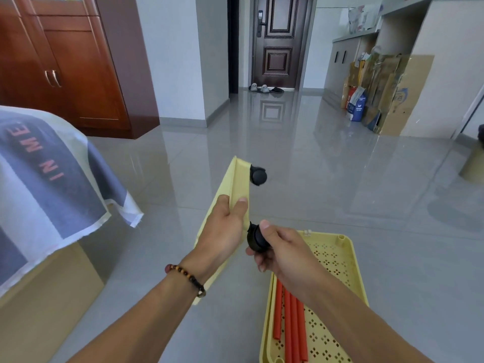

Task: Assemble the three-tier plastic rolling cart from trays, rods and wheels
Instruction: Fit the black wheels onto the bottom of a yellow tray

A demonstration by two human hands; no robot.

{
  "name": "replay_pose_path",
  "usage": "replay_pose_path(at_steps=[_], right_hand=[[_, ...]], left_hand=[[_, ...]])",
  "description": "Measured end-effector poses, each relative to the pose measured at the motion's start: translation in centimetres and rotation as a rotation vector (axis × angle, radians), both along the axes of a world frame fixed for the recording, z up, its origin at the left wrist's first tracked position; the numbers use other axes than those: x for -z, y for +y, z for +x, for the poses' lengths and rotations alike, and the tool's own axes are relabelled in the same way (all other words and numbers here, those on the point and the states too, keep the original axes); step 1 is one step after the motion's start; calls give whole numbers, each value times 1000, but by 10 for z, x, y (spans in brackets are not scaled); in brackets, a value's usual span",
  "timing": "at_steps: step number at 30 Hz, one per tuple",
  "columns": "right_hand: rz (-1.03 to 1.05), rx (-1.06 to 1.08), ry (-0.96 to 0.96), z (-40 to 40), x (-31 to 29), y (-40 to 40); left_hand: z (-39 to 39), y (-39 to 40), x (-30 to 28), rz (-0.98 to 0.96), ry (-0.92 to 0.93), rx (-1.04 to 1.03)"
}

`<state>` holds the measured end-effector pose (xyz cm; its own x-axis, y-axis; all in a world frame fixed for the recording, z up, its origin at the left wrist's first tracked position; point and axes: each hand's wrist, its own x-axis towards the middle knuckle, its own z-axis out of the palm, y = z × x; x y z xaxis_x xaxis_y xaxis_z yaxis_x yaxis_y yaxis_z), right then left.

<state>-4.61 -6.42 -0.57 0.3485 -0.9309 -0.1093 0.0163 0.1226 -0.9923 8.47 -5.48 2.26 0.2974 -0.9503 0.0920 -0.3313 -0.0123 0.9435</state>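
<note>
Gripping the upended tray [237, 179] by its rim, the left hand [222, 229] steadies it so the right hand [282, 247], pinching wheel 2 [255, 238], can seat it at the near corner; wheel 1 [258, 175] already fitted.

We see a pale yellow tray [237, 184] held on edge, one black wheel [258, 175] fitted at its far corner, another wheel [255, 238] against its near corner. Orange rods [290, 323] lie in a second, perforated yellow tray [348, 260] on the floor.
</note>
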Motion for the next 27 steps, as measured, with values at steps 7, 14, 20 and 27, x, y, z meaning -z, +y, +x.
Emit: replay_pose_path(at_steps=[7,14,20,27], right_hand=[[418,248,-377,-20,37,-43],[522,442,-319,-72,91,-80],[83,405,698,-105,144,-94],[-201,-124,1421,-100,190,-79]], left_hand=[[20,13,73,218,-367,311],[22,19,125,296,-555,431],[7,5,143,247,-514,330],[10,-5,148,315,-360,361]])
